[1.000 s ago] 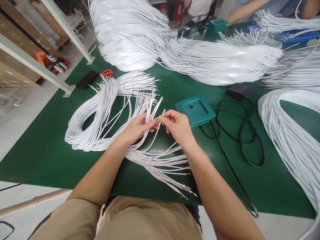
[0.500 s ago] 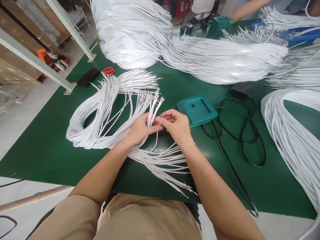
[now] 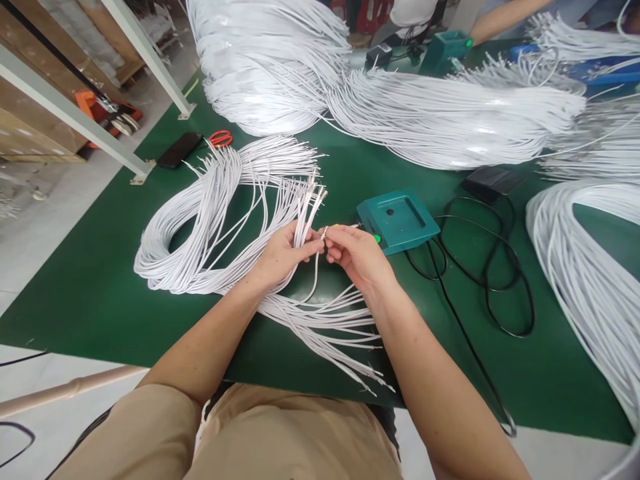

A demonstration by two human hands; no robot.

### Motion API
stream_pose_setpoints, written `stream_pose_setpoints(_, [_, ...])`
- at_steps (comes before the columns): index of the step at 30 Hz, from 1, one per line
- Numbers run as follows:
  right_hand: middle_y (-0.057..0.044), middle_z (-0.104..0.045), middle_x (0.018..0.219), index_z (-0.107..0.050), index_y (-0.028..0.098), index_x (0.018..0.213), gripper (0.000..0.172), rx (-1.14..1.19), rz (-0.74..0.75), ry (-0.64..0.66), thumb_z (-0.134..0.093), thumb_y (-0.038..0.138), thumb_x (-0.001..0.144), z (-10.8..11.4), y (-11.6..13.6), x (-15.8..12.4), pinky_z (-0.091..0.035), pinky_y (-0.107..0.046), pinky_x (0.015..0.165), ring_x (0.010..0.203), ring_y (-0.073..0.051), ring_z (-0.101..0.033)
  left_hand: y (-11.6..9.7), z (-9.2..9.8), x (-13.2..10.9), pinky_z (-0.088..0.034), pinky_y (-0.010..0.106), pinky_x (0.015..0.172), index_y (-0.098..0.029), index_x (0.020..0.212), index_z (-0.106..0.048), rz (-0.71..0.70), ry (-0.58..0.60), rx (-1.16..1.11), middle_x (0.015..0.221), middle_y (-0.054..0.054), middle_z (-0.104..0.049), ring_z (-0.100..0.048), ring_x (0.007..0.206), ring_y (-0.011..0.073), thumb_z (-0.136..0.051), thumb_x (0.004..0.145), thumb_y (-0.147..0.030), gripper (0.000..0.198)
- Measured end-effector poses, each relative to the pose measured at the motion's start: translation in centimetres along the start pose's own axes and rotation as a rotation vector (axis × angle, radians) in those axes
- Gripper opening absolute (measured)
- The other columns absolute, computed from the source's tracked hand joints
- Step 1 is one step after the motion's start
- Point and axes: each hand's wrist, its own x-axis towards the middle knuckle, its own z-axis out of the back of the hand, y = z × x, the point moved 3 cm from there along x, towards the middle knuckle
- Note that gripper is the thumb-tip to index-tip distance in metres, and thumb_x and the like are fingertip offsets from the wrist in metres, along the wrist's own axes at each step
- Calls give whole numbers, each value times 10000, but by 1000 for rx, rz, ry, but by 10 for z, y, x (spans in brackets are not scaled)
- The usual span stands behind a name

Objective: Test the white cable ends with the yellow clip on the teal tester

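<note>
My left hand [image 3: 291, 252] is closed round several white cables [image 3: 306, 217], whose bare ends point up and away from me. Between the fingertips of my right hand [image 3: 356, 252] is the end of a single white cable [image 3: 317, 265], pinched beside my left thumb. The rest of that cable hangs down toward the table. Left of my hands lies a coiled bundle of white cables [image 3: 165, 213]; more loose cable ends [image 3: 330, 320] fan out below my wrists. A teal device [image 3: 376, 212] with a green light and a thin metal tip stands just beyond my right hand.
Big white cable bundles [image 3: 450, 120] fill the back, and another coil [image 3: 575, 267] lies at right. A black cord [image 3: 485, 287] loops over the green table [image 3: 100, 287]. Red-handled scissors [image 3: 220, 139] and a black phone-like object [image 3: 179, 150] lie back left. Another person's arm [image 3: 507, 19] shows behind.
My right hand has shifted slightly right, so the pinched cable end and the teal device's tip and green light show more. My left hand still grips its cables.
</note>
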Motion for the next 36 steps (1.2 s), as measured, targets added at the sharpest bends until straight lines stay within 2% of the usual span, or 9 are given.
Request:
stream_pose_setpoints(3, [48, -527, 586, -667, 152, 737, 143, -67, 39, -17, -698, 277, 673, -3, 3, -2, -398, -236, 546, 523, -63, -442, 0, 0, 0, -399, 207, 537, -166, 796, -518, -11, 4, 14, 747, -10, -614, -562, 621, 87, -733, 713, -329, 282])
stream_pose_setpoints(6, [49, -580, 660, -701, 184, 944, 260, -205, 179, 1, -669, 237, 691, -4, 10, -4, -447, -254, 638, 595, -80, -520, -4, -1, -1, -389, 205, 540, -171, 785, -481, -21, 57, 3, 746, -7, -620, -616, 675, 111, -703, 745, -301, 260])
stream_pose_setpoints(9, [25, -644, 709, -716, 190, 857, 174, -279, 234, 40, -684, 256, 699, -3, 15, -4, -482, -289, 717, 649, -106, -572, -8, -2, -3, -391, 204, 547, -173, 782, -447, -29, 123, -12, 774, -2, -627, -640, 702, 117, -670, 777, -275, 245])
stream_pose_setpoints(14, [-14, -717, 766, -742, 188, 755, 152, -281, 203, -34, -760, 293, 646, 3, 14, -2, -495, -311, 760, 708, -140, -612, -8, 0, -3, -422, 216, 582, -172, 792, -445, -35, 154, 4, 814, 7, -636, -659, 732, 126, -650, 797, -261, 223])
stream_pose_setpoints(22, [-28, -712, 762, -749, 183, 733, 172, -202, 114, -57, -778, 303, 613, 6, 8, 0, -454, -275, 656, 683, -129, -575, -11, 3, -1, -487, 272, 701, -159, 775, -525, -106, 84, 135, 794, 20, -671, -663, 764, 156, -663, 773, -270, 177])
stream_pose_setpoints(27, [7, -642, 648, -682, 168, 659, 124, -236, 123, -88, -731, 274, 613, 3, 8, -1, -437, -251, 619, 613, -99, -524, -13, 5, -1, -490, 282, 729, -165, 765, -494, -152, 52, 166, 795, 10, -651, -644, 730, 138, -647, 769, -239, 171])
stream_pose_setpoints(30, [35, -559, 565, -616, 172, 606, 88, -256, 34, -56, -663, 245, 619, 1, 5, 1, -442, -249, 585, 539, -84, -470, -12, 5, -1, -487, 270, 710, -175, 740, -439, -153, 49, 184, 827, 4, -642, -624, 704, 119, -648, 763, -231, 218])
stream_pose_setpoints(33, [25, -584, 618, -637, 176, 694, 117, -278, -12, -57, -632, 287, 659, 3, 4, 2, -460, -264, 587, 531, -88, -477, -10, 5, 0, -475, 248, 652, -177, 756, -435, -136, 50, 178, 819, -4, -628, -623, 687, 114, -649, 769, -243, 224])
stream_pose_setpoints(36, [13, -641, 742, -684, 195, 872, 214, -331, 131, -77, -612, 339, 731, 2, 10, 1, -467, -264, 663, 619, -99, -525, -9, 6, 0, -468, 236, 627, -173, 802, -468, -122, 48, 156, 811, -5, -622, -639, 703, 122, -652, 777, -254, 203])
